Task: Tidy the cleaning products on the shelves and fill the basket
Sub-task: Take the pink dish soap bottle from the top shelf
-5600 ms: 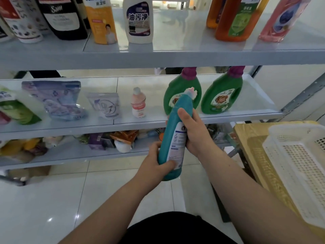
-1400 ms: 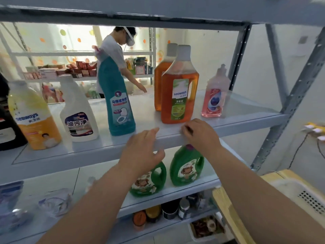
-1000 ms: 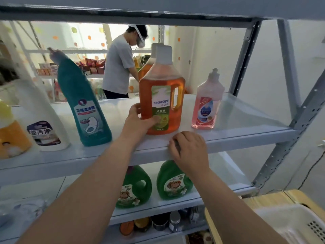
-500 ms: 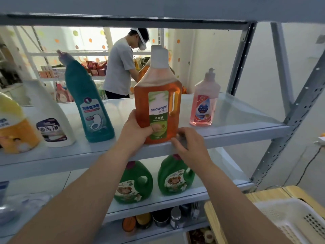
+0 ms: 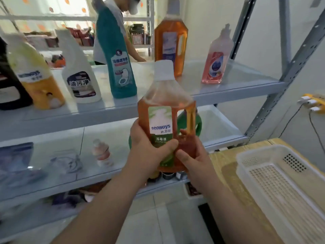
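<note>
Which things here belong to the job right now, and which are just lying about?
In the job: orange Seaways disinfectant bottle, gripped by left hand and right hand; white basket; teal toilet-cleaner bottle; pink bottle.
Lying about: yellow power strip; person behind the shelves.

Far back stands a person (image 5: 131,5); at right, a yellow power strip (image 5: 314,102).

The amber bottle (image 5: 167,124) is clear glossy plastic with a paper-like label; the shelf (image 5: 228,92) painted metal, the basket (image 5: 281,182) perforated white plastic, the table (image 5: 226,161) wood-grained.
</note>
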Available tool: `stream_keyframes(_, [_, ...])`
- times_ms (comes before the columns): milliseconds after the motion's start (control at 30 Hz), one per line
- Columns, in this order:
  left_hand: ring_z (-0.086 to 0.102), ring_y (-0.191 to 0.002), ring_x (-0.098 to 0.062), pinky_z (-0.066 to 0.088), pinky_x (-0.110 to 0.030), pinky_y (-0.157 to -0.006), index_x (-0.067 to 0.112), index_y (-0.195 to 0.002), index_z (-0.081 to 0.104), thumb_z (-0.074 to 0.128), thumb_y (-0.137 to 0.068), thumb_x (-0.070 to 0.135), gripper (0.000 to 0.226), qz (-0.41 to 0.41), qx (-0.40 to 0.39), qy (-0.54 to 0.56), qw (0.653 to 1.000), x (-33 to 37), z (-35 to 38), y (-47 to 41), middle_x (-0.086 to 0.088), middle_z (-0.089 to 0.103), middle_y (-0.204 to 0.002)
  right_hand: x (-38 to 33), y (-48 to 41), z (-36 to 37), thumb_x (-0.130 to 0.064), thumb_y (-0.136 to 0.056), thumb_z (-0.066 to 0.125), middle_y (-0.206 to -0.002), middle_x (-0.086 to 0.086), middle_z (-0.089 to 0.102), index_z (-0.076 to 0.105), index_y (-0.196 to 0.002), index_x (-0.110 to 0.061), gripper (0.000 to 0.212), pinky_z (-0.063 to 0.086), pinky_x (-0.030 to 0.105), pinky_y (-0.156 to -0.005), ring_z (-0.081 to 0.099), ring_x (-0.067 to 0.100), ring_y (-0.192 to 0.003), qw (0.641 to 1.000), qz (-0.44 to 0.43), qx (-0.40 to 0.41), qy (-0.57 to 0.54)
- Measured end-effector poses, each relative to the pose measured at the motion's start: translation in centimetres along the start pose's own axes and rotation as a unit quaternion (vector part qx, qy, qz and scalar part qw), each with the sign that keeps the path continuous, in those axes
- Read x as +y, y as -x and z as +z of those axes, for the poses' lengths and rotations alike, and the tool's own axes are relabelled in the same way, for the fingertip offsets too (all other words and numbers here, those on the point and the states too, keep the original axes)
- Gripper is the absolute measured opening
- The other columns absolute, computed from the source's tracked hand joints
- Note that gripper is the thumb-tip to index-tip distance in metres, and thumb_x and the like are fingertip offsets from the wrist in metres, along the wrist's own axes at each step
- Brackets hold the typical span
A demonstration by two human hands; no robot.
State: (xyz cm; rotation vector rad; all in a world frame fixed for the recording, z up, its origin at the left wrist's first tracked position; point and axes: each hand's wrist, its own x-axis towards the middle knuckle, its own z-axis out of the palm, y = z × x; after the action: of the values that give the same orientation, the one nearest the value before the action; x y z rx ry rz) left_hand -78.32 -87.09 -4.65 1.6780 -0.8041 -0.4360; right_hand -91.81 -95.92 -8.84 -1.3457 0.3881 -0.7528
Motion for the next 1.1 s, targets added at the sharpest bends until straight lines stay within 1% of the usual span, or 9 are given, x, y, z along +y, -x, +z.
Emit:
stream_keyframes(100, [0.055, -0.118, -0.016, 0.050, -0.036, -0.099, 0.025, -0.142, 0.027, 0.083, -0.049, 0.057, 0.113, -0.029, 0.023, 0.003, 0.999, -2.5, -0.7, 1.8, -0.003, 0.046, -0.136, 1.8, 4.2, 1.7, -0.027, -0.089, 0.074, -0.120, -0.015, 0.072, 0.062, -0.114, -0.065, 0.047, 0.057, 0.029, -0.093, 0.067, 0.008, -0.115, 0.997, 0.024, -0.018, 0.073])
stream_keyframes(200, [0.062, -0.109, -0.017, 0.055, -0.038, -0.093, 0.027, -0.137, 0.034, 0.079, -0.056, 0.052, 0.096, -0.129, 0.000, 0.079, 0.988, -5.2, -0.8, 3.7, -0.001, 0.056, -0.127, 3.8, 7.1, 2.0, -0.045, -0.089, 0.073, -0.142, -0.008, 0.061, 0.053, -0.139, -0.051, 0.054, 0.046, 0.040, -0.111, 0.055, 0.016, -0.135, 0.994, 0.085, -0.046, 0.039])
stream_keyframes(300, [0.071, -0.099, -0.025, 0.058, -0.041, -0.087, 0.010, -0.126, 0.058, 0.073, -0.080, 0.038, 0.056, -0.308, -0.062, 0.301, 0.900, -6.8, -0.7, 6.3, -0.015, 0.069, -0.121, 5.5, 8.2, 1.6, -0.066, -0.082, 0.070, -0.153, -0.005, 0.051, 0.037, -0.155, -0.030, 0.088, 0.036, 0.048, -0.117, 0.044, 0.021, -0.145, 0.986, 0.162, -0.006, -0.043])
stream_keyframes(367, [0.069, -0.088, -0.030, 0.056, -0.044, -0.088, 0.007, -0.102, 0.073, 0.066, -0.086, 0.043, 0.040, -0.387, -0.123, 0.386, 0.828, -6.6, -0.9, 8.2, -0.017, 0.071, -0.105, 6.3, 8.1, 1.7, -0.072, -0.084, 0.057, -0.148, -0.005, 0.055, 0.047, -0.145, -0.032, 0.073, 0.037, 0.048, -0.115, 0.044, 0.027, -0.144, 0.972, 0.233, 0.025, -0.015])
stream_keyframes(500, [0.068, -0.098, -0.040, 0.054, -0.052, -0.089, 0.000, -0.102, 0.078, 0.053, -0.098, 0.050, 0.056, -0.446, -0.156, 0.450, 0.758, -7.2, -0.5, 11.0, -0.024, 0.069, -0.115, 8.4, 8.6, 1.5, -0.067, -0.091, 0.060, -0.094, 0.019, 0.066, 0.068, -0.121, -0.011, 0.064, 0.052, 0.031, -0.079, 0.066, 0.032, -0.084, 0.923, 0.364, 0.004, -0.127])
stream_keyframes(633, [0.074, -0.075, -0.028, 0.055, -0.041, -0.081, 0.010, -0.099, 0.081, 0.046, -0.100, 0.043, 0.048, -0.437, -0.224, 0.319, 0.811, -7.0, -0.3, 12.6, -0.022, 0.075, -0.098, 9.6, 8.3, 0.4, -0.046, -0.099, 0.058, -0.112, 0.017, 0.069, 0.063, -0.132, -0.004, 0.053, 0.058, 0.042, -0.093, 0.068, 0.031, -0.101, 0.915, 0.354, 0.031, -0.192])
stream_keyframes(800, [0.071, -0.107, -0.041, 0.057, -0.058, -0.081, 0.029, -0.122, 0.071, 0.024, -0.089, 0.082, 0.078, -0.468, -0.215, 0.257, 0.817, -9.9, 0.1, 12.8, -0.012, 0.072, -0.123, 10.0, 6.3, -3.9, -0.018, -0.072, 0.083, -0.114, 0.014, 0.071, 0.052, -0.135, -0.014, 0.071, 0.060, 0.043, -0.077, 0.073, 0.029, -0.093, 0.945, 0.277, 0.083, -0.155])
stream_keyframes(967, [0.074, -0.103, -0.027, 0.058, -0.054, -0.086, 0.025, -0.122, 0.066, 0.085, -0.073, 0.042, 0.055, -0.353, -0.137, 0.142, 0.914, -11.6, 4.4, 12.4, -0.005, 0.075, -0.118, 8.9, 5.2, -7.8, -0.005, -0.073, 0.085, -0.130, 0.008, 0.065, 0.045, -0.137, -0.028, 0.079, 0.060, 0.047, -0.088, 0.068, 0.032, -0.114, 0.968, 0.226, 0.040, -0.099])
stream_keyframes(1100, [0.076, -0.085, -0.019, 0.062, -0.044, -0.071, 0.023, -0.112, 0.064, 0.080, -0.062, 0.060, 0.065, -0.332, -0.028, 0.062, 0.941, -10.4, 8.0, 12.1, 0.000, 0.078, -0.102, 8.2, 3.8, -10.3, -0.006, -0.088, 0.074, -0.129, 0.010, 0.065, 0.046, -0.138, -0.028, 0.061, 0.060, 0.047, -0.089, 0.070, 0.030, -0.110, 0.964, 0.240, -0.001, -0.117])
